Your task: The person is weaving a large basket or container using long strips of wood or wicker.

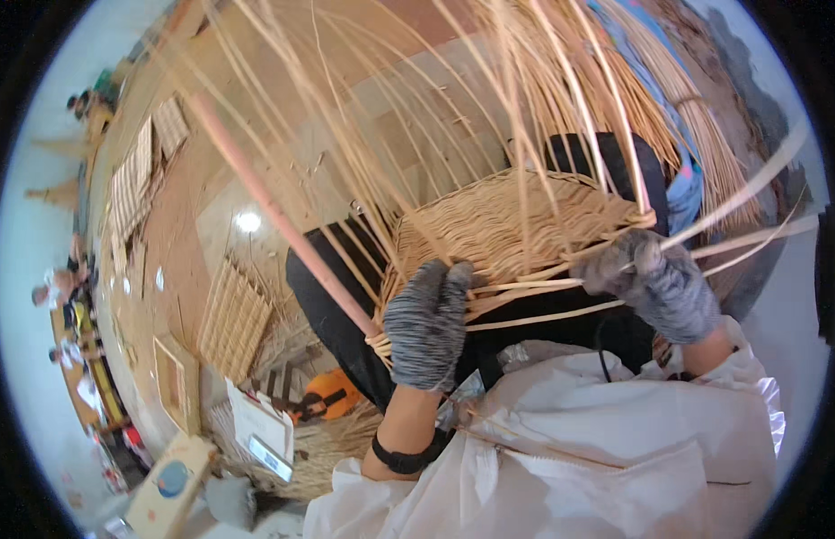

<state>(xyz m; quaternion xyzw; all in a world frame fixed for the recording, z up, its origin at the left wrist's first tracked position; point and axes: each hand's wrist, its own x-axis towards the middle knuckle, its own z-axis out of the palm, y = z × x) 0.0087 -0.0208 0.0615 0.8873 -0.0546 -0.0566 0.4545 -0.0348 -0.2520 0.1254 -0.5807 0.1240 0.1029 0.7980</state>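
Observation:
A woven wicker base (516, 216) with long upright stakes rises from my lap, tilted away from me. My left hand (426, 323), in a grey knitted glove, presses its fingers together at the near left edge of the weave, gripping the wicker there. My right hand (655, 283), gloved alike, is closed around a pale cane strand (741, 202) near the right corner; the strand's loose end reaches out to the right. Other canes stretch between the two hands along the near edge. A thicker pinkish rod (282, 225) stands at the left corner, lashed with cane.
Bundled canes (705, 135) lie at the upper right on blue cloth. Woven panels (236, 314), a wooden frame (176, 382), an orange round object (330, 393), papers and a phone (270, 456) lie on the littered floor at left. Other people (62, 287) sit at the far left.

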